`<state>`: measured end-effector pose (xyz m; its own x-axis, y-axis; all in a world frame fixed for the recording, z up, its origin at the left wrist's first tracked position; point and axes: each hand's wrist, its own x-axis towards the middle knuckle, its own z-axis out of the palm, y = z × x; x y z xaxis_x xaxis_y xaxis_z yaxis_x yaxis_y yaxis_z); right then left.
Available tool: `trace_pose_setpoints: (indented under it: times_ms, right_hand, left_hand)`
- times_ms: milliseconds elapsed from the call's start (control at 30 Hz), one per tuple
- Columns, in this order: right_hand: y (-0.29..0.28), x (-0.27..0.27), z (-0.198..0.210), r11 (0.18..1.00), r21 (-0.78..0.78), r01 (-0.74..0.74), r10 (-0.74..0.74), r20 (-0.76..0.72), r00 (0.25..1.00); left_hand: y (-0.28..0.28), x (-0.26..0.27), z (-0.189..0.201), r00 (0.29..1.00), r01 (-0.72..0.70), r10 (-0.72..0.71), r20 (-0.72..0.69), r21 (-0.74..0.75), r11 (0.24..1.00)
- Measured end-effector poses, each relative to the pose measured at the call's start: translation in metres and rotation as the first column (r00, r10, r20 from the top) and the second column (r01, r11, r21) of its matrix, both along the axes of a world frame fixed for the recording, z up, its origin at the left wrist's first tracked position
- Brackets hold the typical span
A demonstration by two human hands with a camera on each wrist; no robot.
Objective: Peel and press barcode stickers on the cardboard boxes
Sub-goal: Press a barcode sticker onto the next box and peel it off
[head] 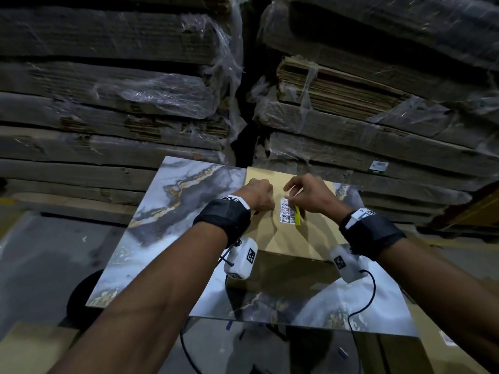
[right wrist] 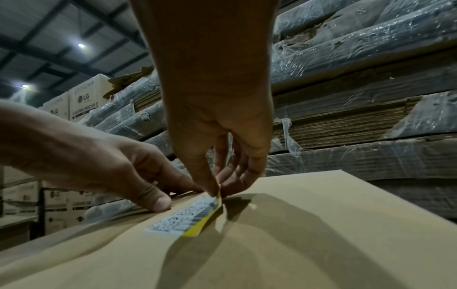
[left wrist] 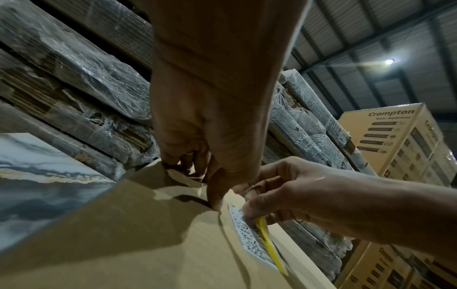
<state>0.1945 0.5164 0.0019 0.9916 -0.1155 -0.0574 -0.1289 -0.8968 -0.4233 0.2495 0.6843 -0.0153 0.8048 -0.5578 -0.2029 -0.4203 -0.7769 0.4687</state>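
- Right hand [head: 307,195] sits directly over the barcode sticker [head: 285,210], thumb and forefinger pinched on the far end of the yellow backing strip [head: 297,215], other fingers loosely curled above it.
- The sticker lies on top of the cardboard box [head: 305,236], right under those fingertips; its long axis runs from the pinch back toward the wrist, white printed face up.
- In the right wrist view the strip [right wrist: 197,224] stands up off the sticker's [right wrist: 180,217] right edge, while the left edge looks flat on the cardboard.
- So the coming move, as I read it, turns on that axis: draw the backing out to the right, away from the other hand, and the label should settle flat.
- Left hand [head: 258,194] is just beside the label on its left, fingers curled down, tips pressing the box top, holding nothing that I can see; the thumb [right wrist: 160,202] rests just beside the sticker's near corner.
- The right hand is plainly the nearer one.
- Under the box, a marbled grey-and-gold tabletop [head: 172,201].
- Beyond both hands, shrink-wrapped stacks of flattened cartons [head: 113,103].
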Motion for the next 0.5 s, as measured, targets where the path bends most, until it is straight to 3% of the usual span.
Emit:
trace_pose_setpoints:
  times_ms: [200, 333, 500]
  right_hand:
    - [-0.009, -0.005, -0.003, 0.997, 0.070, -0.030, 0.030, 0.014, 0.999]
    - [-0.012, -0.011, -0.006, 0.990, 0.105, -0.089, 0.079, 0.098, 0.992]
    - [-0.021, -0.021, -0.016, 0.976, 0.210, -0.049, 0.003, 0.213, 0.977]
  left_hand:
    - [-0.002, 0.002, 0.000, 0.999, 0.036, -0.037, 0.021, 0.043, 0.998]
    - [-0.003, 0.004, -0.001, 0.997, 0.047, -0.051, 0.055, 0.066, 0.997]
    - [-0.006, 0.008, -0.005, 0.998, 0.037, -0.040, 0.052, 0.067, 0.997]
